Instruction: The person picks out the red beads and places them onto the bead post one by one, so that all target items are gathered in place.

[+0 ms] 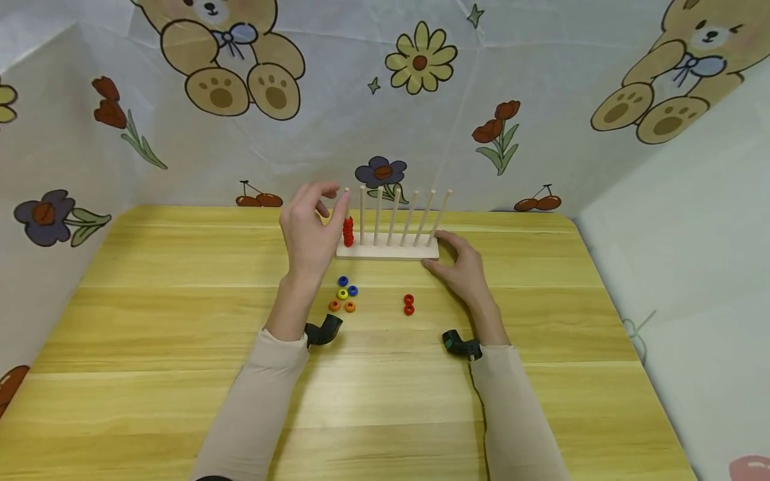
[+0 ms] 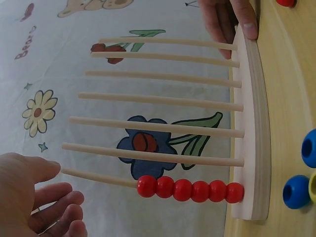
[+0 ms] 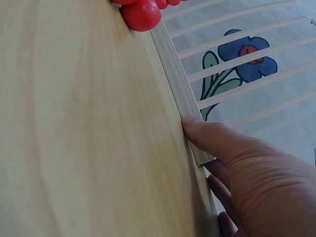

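A wooden peg rack (image 1: 388, 252) with a row of upright pegs stands toward the back of the table. Several red beads (image 2: 182, 190) are stacked at the bottom of its leftmost peg. My left hand (image 1: 308, 230) is beside the top of that peg, its thumb close to the tip and its fingers loosely bent, holding nothing. At the rack's right end, my right hand (image 1: 462, 268) grips the base. In the right wrist view its thumb (image 3: 205, 132) presses the front face, while the other fingers go behind the end, partly hidden.
In front of the rack on the left lie two blue beads (image 1: 343, 281), a yellow bead (image 1: 342, 294) and two orange beads (image 1: 335, 305). Two loose red beads (image 1: 409, 300) lie farther right on the wooden table (image 1: 373, 401). A patterned cloth (image 1: 337, 133) hangs behind.
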{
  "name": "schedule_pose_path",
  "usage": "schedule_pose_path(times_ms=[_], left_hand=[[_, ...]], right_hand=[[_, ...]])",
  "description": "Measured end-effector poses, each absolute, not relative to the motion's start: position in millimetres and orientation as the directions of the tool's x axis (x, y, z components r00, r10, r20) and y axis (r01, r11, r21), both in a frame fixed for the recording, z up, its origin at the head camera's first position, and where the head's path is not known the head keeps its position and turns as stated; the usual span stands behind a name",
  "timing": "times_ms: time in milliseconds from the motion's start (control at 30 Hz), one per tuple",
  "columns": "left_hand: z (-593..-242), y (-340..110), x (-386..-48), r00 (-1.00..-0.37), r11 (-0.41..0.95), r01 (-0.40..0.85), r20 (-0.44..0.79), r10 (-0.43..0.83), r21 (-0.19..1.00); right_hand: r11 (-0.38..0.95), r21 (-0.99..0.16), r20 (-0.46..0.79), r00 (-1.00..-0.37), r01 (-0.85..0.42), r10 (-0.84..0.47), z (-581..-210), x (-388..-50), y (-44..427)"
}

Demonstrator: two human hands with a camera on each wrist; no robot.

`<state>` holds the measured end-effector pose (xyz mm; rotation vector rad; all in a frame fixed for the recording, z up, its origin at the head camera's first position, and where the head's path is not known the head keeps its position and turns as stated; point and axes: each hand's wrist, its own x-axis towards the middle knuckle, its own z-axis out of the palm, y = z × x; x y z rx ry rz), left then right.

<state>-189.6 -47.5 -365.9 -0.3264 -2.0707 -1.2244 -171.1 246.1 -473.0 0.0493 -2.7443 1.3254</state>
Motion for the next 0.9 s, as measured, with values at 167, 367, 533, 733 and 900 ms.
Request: schedule_pose_path(times_ms=[167,367,533,733,900], left_hand=[[-368.4,-50.7,-183.5,-0.7,0.515,0.548,0.698,-0.149,0.659],[-379.5,-53.5,-172.5,-0.732,0.523,0.542,0.675,-0.09,0.658],[-396.6,-47.6,-159.9,-0.789,0.52,0.539,0.613,0.038,0.662],[-413.1,-36.2,-153.0,-0.872,0.557,0.475,0.449,0.194,0.681],[-422.0,-27.9,-150.1,-0.892,0.571,0.45,0.324,0.314,0.687]], right_hand=[[0.623,-0.779,0.102,-0.995,-0.074,0.009,-473.1,-172.1,245.0],[0.623,-0.779,0.097,-0.995,-0.071,0.009,-472.6,-171.8,245.4],[0.625,-0.778,0.096,-0.995,-0.065,0.016,-471.6,-171.8,247.5],[0.622,-0.779,0.103,-0.995,-0.078,0.004,-471.3,-172.9,247.5],[0.618,-0.783,0.096,-0.995,-0.071,0.007,-471.9,-172.4,246.8]])
